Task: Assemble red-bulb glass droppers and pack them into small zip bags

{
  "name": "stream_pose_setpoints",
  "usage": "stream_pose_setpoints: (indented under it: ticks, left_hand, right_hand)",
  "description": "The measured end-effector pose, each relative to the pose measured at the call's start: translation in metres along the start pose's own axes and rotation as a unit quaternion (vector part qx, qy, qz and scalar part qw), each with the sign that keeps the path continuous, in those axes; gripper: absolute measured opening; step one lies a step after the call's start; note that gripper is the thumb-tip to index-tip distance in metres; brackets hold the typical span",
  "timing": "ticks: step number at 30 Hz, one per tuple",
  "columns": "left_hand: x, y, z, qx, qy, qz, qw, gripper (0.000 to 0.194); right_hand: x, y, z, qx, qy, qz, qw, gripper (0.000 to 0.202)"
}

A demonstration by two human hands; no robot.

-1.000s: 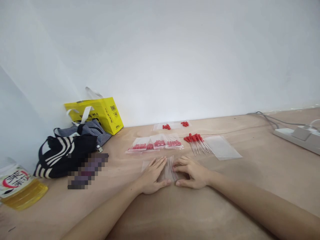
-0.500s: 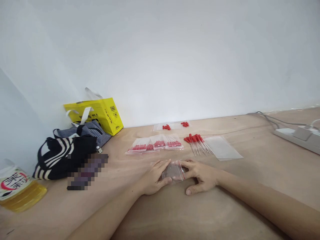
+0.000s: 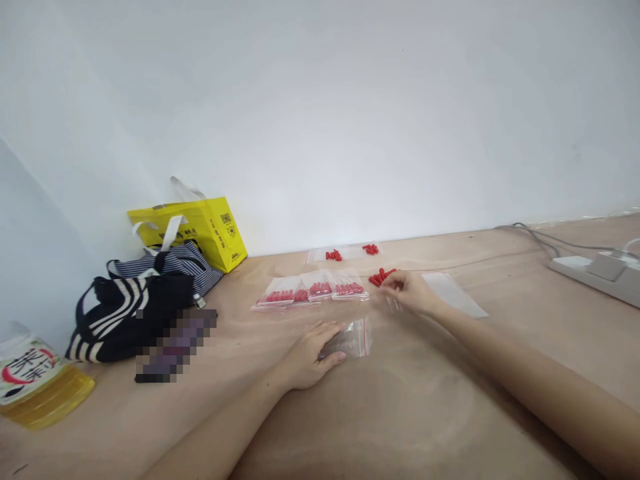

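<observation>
My left hand [image 3: 311, 353] lies over the left end of a small clear zip bag [image 3: 357, 339], thumb and fingers apart, with the bag between them on the table. The bag's red-lined edge is toward the right. Over a pile of thin pale sticks with red heads [image 3: 382, 277], like small droppers, my right hand [image 3: 407, 292] has its thumb and fingers drawn together. The hand covers most of the stems, and what is between its fingertips is hidden. Left of the pile lie several zip bags [image 3: 320, 288] holding red-headed sticks. A flat zip bag [image 3: 453, 295] lies beyond my right wrist.
More red-headed sticks in a clear bag [image 3: 353, 254] lie by the wall. At the left are a yellow bag [image 3: 220, 233], a striped pouch [image 3: 193, 263], a black bag [image 3: 125, 317], a blurred dark object [image 3: 175, 350] and a bottle of yellow liquid [image 3: 55, 393]. A power strip [image 3: 590, 275] with cords sits right.
My right hand has let go of the clear zip bag and moved up to the pile of red-headed sticks. My left hand remains at the bag's left end.
</observation>
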State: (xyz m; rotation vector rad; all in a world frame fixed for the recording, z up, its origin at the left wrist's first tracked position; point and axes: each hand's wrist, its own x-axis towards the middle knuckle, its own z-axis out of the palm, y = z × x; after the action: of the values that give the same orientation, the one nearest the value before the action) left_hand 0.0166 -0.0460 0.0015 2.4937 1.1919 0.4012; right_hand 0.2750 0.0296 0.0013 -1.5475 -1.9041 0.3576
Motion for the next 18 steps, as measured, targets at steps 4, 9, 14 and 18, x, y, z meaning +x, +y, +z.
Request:
stream_pose_setpoints:
  ticks: [4, 9, 14, 18]
  left_hand:
    - [0.000, 0.000, 0.000, -0.003, 0.001, 0.002, 1.000, 0.046]
    - [0.000, 0.001, -0.001, -0.001, -0.004, 0.000, 1.000, 0.047]
    - [0.000, 0.001, 0.000, 0.000, -0.005, -0.004, 1.000, 0.047]
    - [0.000, 0.000, 0.001, -0.008, 0.005, 0.003, 1.000, 0.046]
  right_hand:
    - [0.038, 0.016, 0.001, -0.076, 0.085, 0.102, 0.988, 0.036]
    - [0.052, 0.018, 0.013, -0.110, 0.092, 0.141, 0.980, 0.037]
    - [0.047, 0.015, 0.021, -0.111, 0.077, 0.153, 0.979, 0.033]
    - [0.045, 0.012, 0.017, -0.085, 0.074, 0.162, 0.980, 0.033]
